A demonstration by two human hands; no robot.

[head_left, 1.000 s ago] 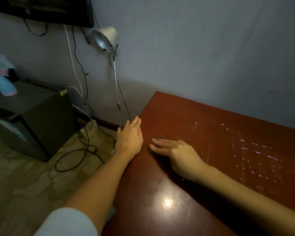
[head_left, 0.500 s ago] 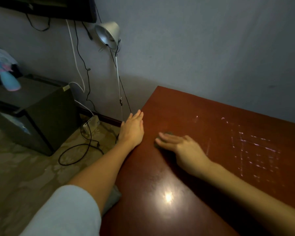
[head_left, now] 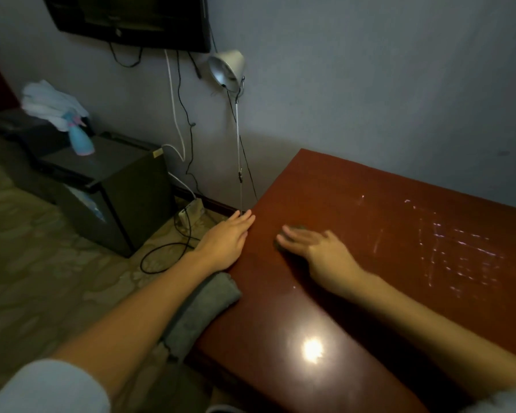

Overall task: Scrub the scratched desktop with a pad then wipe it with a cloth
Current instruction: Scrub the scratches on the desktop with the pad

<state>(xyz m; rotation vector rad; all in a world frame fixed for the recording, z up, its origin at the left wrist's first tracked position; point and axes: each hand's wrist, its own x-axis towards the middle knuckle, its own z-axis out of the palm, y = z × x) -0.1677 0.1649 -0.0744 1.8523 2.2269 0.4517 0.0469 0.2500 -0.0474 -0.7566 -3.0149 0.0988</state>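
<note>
the right hand (head_left: 325, 254) is pressing flat, straight fingers (head_left: 300, 237) on the dark scouring pad (head_left: 300, 227); the pale scratches (head_left: 459, 251) are lying to its right.

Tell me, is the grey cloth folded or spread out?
Folded: the cloth lies as a thick, narrow bundle at the left edge of the desk.

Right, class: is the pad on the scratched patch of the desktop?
No, the right hand presses the pad near the left edge, apart from the scratches.

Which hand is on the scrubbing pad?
The right hand, fingers flat over the dark pad; the left hand rests empty at the edge of the desktop.
</note>
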